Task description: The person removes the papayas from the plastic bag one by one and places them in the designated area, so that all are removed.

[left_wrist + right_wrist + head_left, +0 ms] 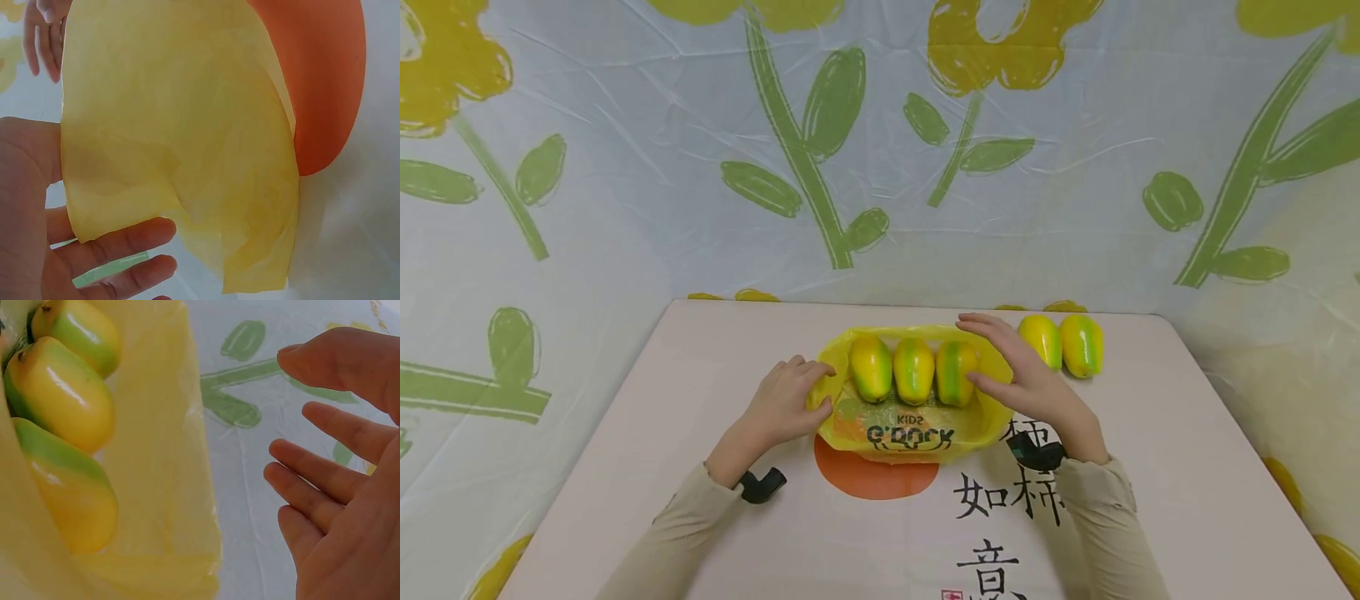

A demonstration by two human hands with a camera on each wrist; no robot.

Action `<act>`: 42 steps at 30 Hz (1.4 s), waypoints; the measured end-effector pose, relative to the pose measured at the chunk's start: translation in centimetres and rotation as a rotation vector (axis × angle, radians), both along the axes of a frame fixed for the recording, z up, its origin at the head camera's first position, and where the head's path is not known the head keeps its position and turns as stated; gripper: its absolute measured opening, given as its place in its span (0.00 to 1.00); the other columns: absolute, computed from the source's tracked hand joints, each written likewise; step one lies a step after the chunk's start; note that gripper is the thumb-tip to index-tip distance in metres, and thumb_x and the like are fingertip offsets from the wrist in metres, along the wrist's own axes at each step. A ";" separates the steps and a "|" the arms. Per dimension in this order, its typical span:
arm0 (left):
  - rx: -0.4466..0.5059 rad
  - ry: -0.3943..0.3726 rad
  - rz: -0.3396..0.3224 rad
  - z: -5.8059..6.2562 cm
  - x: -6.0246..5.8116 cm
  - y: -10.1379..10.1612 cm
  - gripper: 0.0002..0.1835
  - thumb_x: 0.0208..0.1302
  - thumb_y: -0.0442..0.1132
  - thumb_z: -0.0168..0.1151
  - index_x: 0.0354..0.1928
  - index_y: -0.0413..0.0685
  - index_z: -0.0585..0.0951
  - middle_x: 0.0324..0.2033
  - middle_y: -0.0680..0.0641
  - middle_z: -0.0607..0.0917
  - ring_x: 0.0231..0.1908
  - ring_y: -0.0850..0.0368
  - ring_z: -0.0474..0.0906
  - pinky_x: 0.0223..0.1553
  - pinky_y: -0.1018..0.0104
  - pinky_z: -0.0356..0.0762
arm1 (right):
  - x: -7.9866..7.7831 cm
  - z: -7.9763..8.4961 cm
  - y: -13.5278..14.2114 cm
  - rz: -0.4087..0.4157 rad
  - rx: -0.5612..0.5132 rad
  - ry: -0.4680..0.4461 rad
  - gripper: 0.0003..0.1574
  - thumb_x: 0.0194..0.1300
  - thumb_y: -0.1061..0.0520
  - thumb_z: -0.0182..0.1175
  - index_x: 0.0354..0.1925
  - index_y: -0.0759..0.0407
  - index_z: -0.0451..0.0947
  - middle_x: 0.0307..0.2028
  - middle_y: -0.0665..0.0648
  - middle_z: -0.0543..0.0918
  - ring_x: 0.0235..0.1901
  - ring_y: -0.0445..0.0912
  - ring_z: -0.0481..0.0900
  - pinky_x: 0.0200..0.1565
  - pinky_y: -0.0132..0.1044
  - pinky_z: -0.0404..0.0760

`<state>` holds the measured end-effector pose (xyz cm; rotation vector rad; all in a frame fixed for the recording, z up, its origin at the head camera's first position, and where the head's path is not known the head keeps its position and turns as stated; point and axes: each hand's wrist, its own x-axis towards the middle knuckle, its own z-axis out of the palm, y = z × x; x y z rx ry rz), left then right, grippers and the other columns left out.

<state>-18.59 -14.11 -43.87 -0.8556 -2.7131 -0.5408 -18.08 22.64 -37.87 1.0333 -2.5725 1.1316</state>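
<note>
A yellow plastic bag (917,450) lies mouth-up with printed lettering on its front. Inside it, three yellow-green mangoes stand in a row: a left one (871,369), a middle one (914,371) and a right one (957,373). My left hand (790,398) is at the bag's left rim, thumb and index finger apart. In the left wrist view the bag wall (175,106) hides the tips of both, while other fingers extend outside. Above the right rim is my right hand (1026,375), its fingers loosely extended and holding nothing; the right wrist view shows it apart from the bag.
Two more mangoes, one (1040,340) beside another (1082,345), lie on the table's back right. The pale table cover (700,383) bears an orange disc (880,479) and black characters (988,567). Behind hangs a flower-patterned sheet (662,167).
</note>
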 end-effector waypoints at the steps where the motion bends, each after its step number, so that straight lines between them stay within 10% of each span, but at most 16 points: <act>1: 0.002 0.004 0.000 0.0 0.0 0.0 0.18 0.55 0.42 0.62 0.47 0.45 0.83 0.41 0.49 0.87 0.33 0.55 0.70 0.34 0.62 0.68 | -0.1 -0.1 0.0 0.001 0.007 0.001 0.40 0.64 0.61 0.64 0.71 0.55 0.64 0.72 0.57 0.63 0.71 0.54 0.59 0.66 0.63 0.58; 13: 0.039 0.017 0.011 -0.1 0.1 0.1 0.19 0.50 0.40 0.60 0.46 0.45 0.83 0.40 0.49 0.86 0.32 0.56 0.68 0.33 0.63 0.66 | -0.6 -1.1 -0.6 0.022 0.051 -0.032 0.35 0.64 0.61 0.63 0.68 0.60 0.67 0.66 0.58 0.71 0.66 0.55 0.67 0.64 0.59 0.64; 42: -0.001 -0.007 0.074 0.8 0.1 0.9 0.17 0.49 0.40 0.60 0.43 0.45 0.83 0.37 0.49 0.86 0.31 0.55 0.68 0.35 0.60 0.67 | -0.3 -2.6 -3.0 -0.251 0.324 -0.125 0.41 0.59 0.57 0.68 0.67 0.65 0.67 0.68 0.72 0.63 0.67 0.67 0.62 0.63 0.61 0.65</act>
